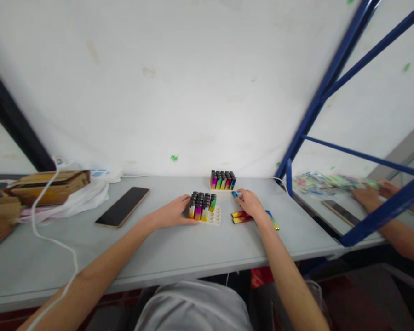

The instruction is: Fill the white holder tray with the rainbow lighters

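Observation:
A white tray (pixel 214 219) with round holes holds several lighters (pixel 199 205), upright with black tops and shiny coloured bodies. Holes at its right side stand bare. My left hand (pixel 175 213) grips the tray's left end, thumb at the near side and fingers at the far side. To the right, my right hand (pixel 251 202) has its fingers closed on a small blue shiny sleeve (pixel 235 195), partly hidden by the fingertips. Red and yellow shiny sleeves (pixel 240 217) lie flat under my right wrist, and a blue and yellow one (pixel 273 220) pokes out beyond it.
A second block of upright lighters (pixel 223 179) stands by the wall. Left on the grey table (pixel 165 253) lie a phone (pixel 123 207), cardboard boxes (pixel 51 186) and a white cable (pixel 60 236). Right, past a blue metal frame (pixel 317 99), another person's hands (pixel 367 197) work beside plastic packets.

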The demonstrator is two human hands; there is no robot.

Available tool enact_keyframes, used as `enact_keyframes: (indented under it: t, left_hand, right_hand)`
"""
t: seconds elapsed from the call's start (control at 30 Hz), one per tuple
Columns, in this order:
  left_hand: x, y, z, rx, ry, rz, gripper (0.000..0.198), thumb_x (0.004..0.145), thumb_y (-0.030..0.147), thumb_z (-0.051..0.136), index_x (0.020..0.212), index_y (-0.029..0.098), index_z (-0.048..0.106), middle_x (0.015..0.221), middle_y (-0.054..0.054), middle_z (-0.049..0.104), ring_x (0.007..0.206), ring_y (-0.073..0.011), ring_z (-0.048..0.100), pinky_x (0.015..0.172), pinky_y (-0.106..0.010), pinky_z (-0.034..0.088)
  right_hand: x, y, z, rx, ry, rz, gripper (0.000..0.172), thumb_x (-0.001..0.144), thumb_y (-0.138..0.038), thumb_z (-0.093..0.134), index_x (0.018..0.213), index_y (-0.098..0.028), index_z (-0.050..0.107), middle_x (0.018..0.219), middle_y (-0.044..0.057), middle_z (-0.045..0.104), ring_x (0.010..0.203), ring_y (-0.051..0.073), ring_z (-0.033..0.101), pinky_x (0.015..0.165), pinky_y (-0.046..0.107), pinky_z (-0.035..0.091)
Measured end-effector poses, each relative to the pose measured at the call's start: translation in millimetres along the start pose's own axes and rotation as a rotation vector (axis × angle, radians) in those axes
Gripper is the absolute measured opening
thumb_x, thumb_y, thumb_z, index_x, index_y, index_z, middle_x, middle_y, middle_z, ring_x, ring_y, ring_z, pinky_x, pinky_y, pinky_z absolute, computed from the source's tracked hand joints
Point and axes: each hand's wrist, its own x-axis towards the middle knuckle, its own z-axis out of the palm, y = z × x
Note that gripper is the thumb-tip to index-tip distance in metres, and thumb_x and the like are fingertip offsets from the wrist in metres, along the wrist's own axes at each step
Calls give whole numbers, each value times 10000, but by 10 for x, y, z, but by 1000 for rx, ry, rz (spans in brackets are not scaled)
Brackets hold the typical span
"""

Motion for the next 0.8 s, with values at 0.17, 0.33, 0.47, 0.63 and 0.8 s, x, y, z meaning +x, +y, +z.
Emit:
enact_keyframes:
  t: [0.17, 0.33, 0.47, 0.63, 0.8]
  left_hand:
    - [-7, 49, -33, 9, -42, -39, 758, 825, 631, 801, 1403, 180, 608, 1452, -160, 600, 1364, -379, 566, 1236, -480, 407]
    - [-10, 32, -25, 16, -26, -16, 745, 830, 624, 808, 1409, 203, 602, 1461, -150, 602, 1367, -371, 564, 1227, -474, 418]
    - [-5, 7, -13, 22, -29, -7, 756, 828, 635, 815, 1406, 199, 598, 1449, -159, 602, 1354, -372, 567, 1223, -490, 421]
    - [-5, 4, -14, 22, -27, 5, 724, 842, 630, 807, 1396, 206, 608, 1438, -144, 605, 1355, -369, 566, 1215, -476, 428]
    - [0, 0, -6, 9, -26, 7, 751, 841, 646, 802, 1416, 207, 598, 1452, -147, 596, 1383, -374, 551, 1234, -469, 410]
  right_hand:
    - [20, 29, -24, -52, -7, -21, 514, 956, -60, 556, 1467, -51, 612, 1241, 197, 737, 1239, 253, 619, 1090, 274, 405]
    - [14, 28, -65, -30, -29, -73, 313, 924, -42, 553, 1159, -104, 749, 1139, 178, 760, 1189, 265, 616, 1091, 322, 425]
    - [-6, 1, -109, 243, 65, -42, 276, 884, -80, 576, 1138, -143, 665, 1172, 159, 751, 1138, 249, 650, 1026, 359, 482]
    - [-43, -253, -132, 925, -23, 31, 214, 933, -323, 549, 1120, -252, 473, 777, -50, 668, 583, 139, 557, 580, 243, 448]
    - [-103, -625, -156, 1071, -7, 33, 454, 928, -712, 545, 917, -262, 480, 552, -126, 352, 415, 98, 266, 427, 230, 222]
